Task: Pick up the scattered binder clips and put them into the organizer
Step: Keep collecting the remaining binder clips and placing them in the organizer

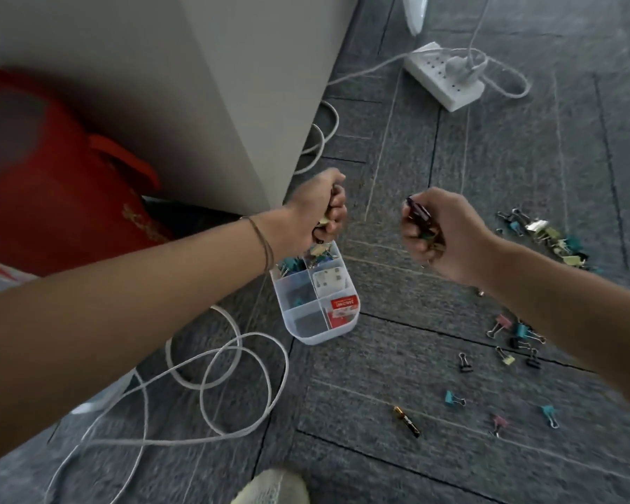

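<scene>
Steel and painted metal, the small binder clips are light and stiff, with springy wire handles that stand up. I judge they are easy to take by a handle or by the folded body, but a handful can slip out between fingers, so a closed fist is the safe way to carry many.

At centre of the frame the left hand is curled tight around a bunch of clips, its grip closed on them, right above the far end of the clear plastic four-compartment organizer that stands on the grey carpet floor. Some clips hang below the fist and seem to fall into the far compartments, where teal and yellow ones already lie. The forearm comes from the lower left and the wrist bends down.

To the right, the right hand holds another bunch, its grip also closed, with a dark clip showing at the top. It hovers beside the organizer, not over it.

Many clips are not yet collected: a pile at the right edge and loose ones in the lower right, near a small brown battery.
</scene>
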